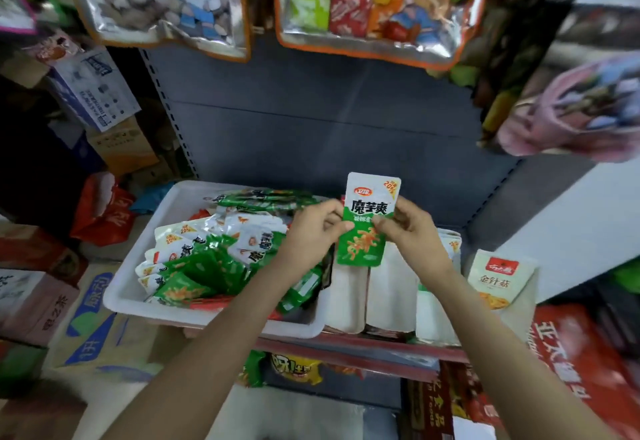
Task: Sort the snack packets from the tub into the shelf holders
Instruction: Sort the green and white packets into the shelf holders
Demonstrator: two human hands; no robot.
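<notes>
Both hands are holding one green-and-white snack packet (367,221) upright, just right of the white tub (138,301) and above the white shelf holders (389,297). The left hand (313,228) is pinching its left edge; the right hand (410,228) is pinching its right edge. More packets (204,259) are lying heaped inside the tub.

Counts as I read them from the head view. Hands: two, left hand (313,228) and right hand (412,228). One green-and-white packet (367,228) held upright. One white tub (138,295); the loose packets (207,259) heaped inside overlap too much for me to count. White shelf holders (348,297): three that I can see side by side. One beige pouch (498,280) right of them. Two large hanging bags (374,3) overhead.
</notes>
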